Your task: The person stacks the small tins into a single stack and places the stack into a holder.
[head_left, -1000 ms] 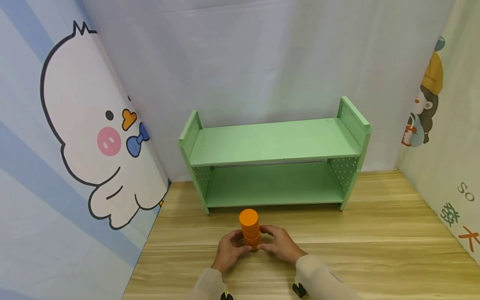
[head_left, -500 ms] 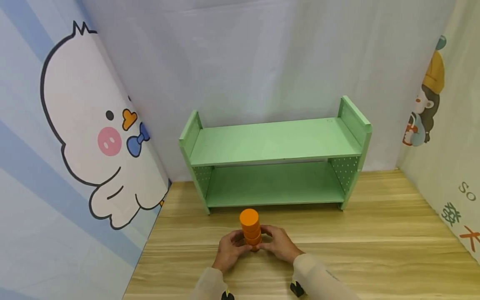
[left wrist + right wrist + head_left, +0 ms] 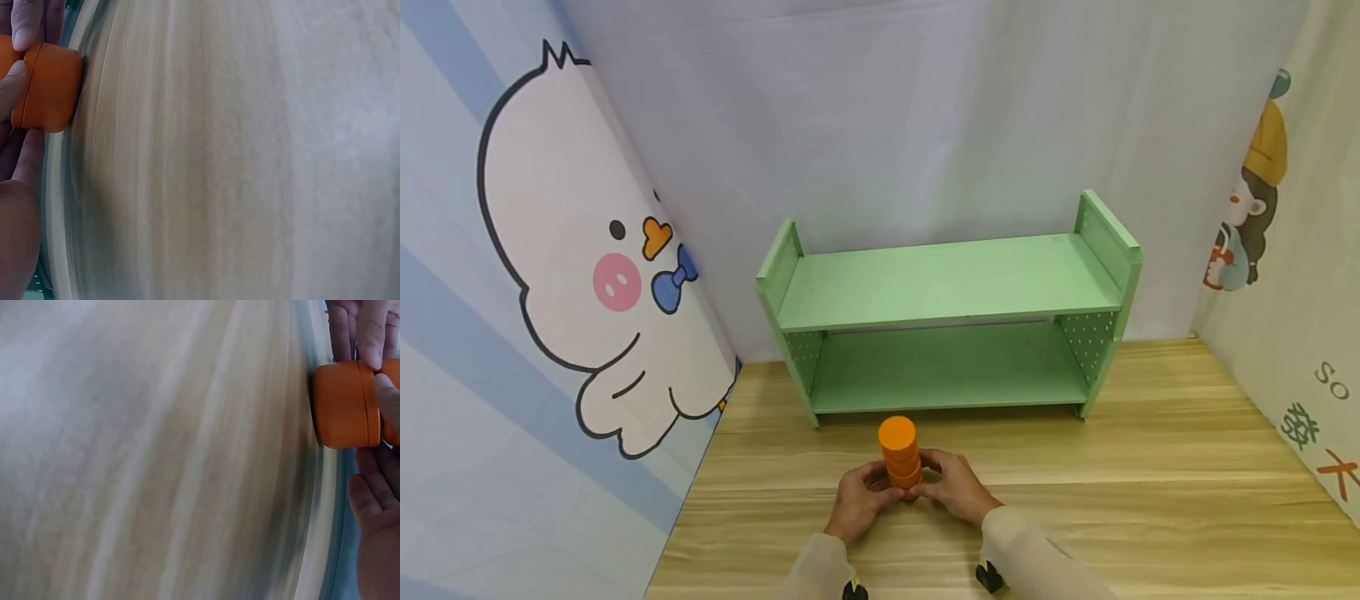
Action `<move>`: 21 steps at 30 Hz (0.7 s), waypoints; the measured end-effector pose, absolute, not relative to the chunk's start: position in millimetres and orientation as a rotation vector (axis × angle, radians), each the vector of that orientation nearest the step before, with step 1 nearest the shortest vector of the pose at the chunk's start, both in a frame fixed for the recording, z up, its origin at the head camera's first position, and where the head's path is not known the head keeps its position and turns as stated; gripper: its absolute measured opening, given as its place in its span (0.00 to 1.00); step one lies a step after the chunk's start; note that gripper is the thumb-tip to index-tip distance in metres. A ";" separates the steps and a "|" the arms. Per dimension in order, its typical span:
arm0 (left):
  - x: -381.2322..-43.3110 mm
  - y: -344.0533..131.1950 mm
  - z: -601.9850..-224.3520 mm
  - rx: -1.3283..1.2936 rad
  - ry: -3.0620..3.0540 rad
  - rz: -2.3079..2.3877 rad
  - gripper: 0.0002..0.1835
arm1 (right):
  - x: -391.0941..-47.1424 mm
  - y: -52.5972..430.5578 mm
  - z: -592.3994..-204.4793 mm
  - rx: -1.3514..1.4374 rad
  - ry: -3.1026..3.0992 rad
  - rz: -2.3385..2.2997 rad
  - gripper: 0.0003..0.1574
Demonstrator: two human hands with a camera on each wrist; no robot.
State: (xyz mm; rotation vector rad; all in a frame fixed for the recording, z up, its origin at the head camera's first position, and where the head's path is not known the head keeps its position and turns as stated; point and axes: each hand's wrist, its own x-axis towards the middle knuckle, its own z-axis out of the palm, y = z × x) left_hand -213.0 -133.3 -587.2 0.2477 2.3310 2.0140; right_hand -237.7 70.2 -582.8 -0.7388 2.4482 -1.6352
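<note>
An upright stack of several round orange jars [image 3: 898,447] stands on the wooden table, in front of the green shelf. My left hand [image 3: 856,503] holds the lower part from the left, fingers curled behind and thumb in front. From the right, my right hand [image 3: 961,492] grips the same part, its thumb close to the left one. In the left wrist view the lowest orange jar [image 3: 53,87] shows a seam, and its base is right at the tabletop. The right wrist view shows this orange jar [image 3: 342,406] between both hands' fingers.
A green two-tier shelf [image 3: 951,283] stands behind the hands near the back curtain [image 3: 925,125]. The wooden table [image 3: 1150,450] extends to both sides. Printed cloth walls with a cartoon chick [image 3: 565,208] and a cartoon figure [image 3: 1247,200] close off left and right.
Both hands keep their hold on the orange stack, which stays in place. The right sleeve and wrist have shifted slightly to the left.
</note>
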 end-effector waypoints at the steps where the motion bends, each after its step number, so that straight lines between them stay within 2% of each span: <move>1: -212.7 -133.3 -586.8 0.251 2.320 2.023 0.26 | -237.8 70.0 -583.2 -0.740 2.450 -1.633 0.33; 21: -212.6 -132.7 -584.2 0.197 2.316 1.989 0.26 | -235.4 68.1 -582.1 -0.653 2.432 -1.637 0.33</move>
